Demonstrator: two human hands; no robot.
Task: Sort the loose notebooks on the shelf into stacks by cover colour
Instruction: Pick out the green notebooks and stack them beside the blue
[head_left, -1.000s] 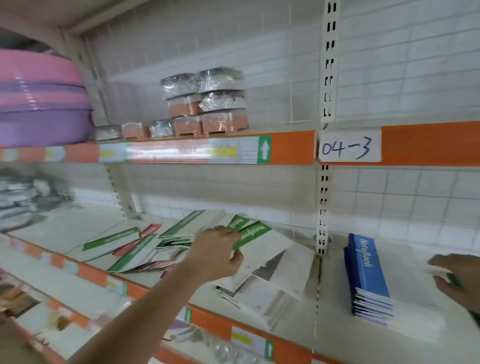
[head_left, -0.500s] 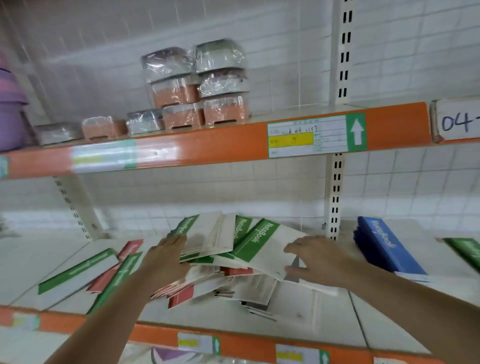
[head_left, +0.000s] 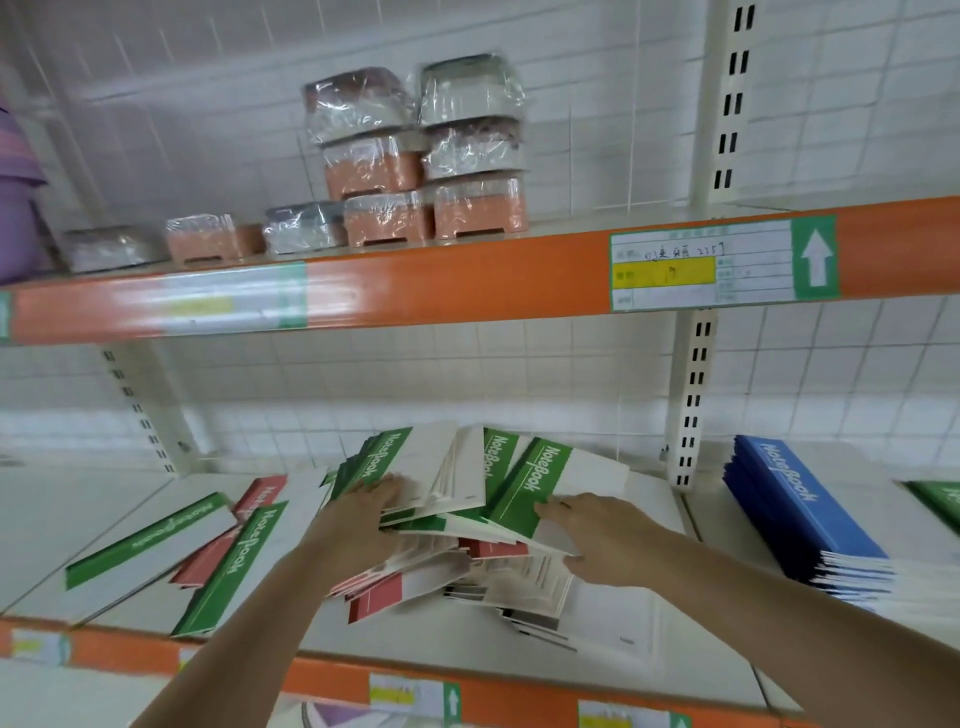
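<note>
A loose pile of notebooks (head_left: 467, 577) lies mid-shelf, green and red covers mixed. My left hand (head_left: 363, 519) rests flat on a fanned bundle of green notebooks (head_left: 431, 467) at the pile's back left. My right hand (head_left: 597, 540) grips the near edge of the top green notebook (head_left: 540, 483), fingers on its cover and thumb beneath. Two more green notebooks (head_left: 145, 540) (head_left: 234, 566) and a red notebook (head_left: 260, 499) lie scattered to the left. Another red cover (head_left: 379, 597) sticks out at the pile's front. A neat blue stack (head_left: 795, 509) stands to the right.
A green notebook (head_left: 940, 499) shows at the far right edge. A slotted upright (head_left: 691, 415) separates the pile from the blue stack. The orange-fronted upper shelf (head_left: 467, 280) carries wrapped boxes (head_left: 415, 171). The shelf's own orange front edge (head_left: 519, 696) runs below my arms.
The view has swung left and closer to the pile. My right hand came from the far right onto the top green notebook. My left hand shifted onto the green bundle.
</note>
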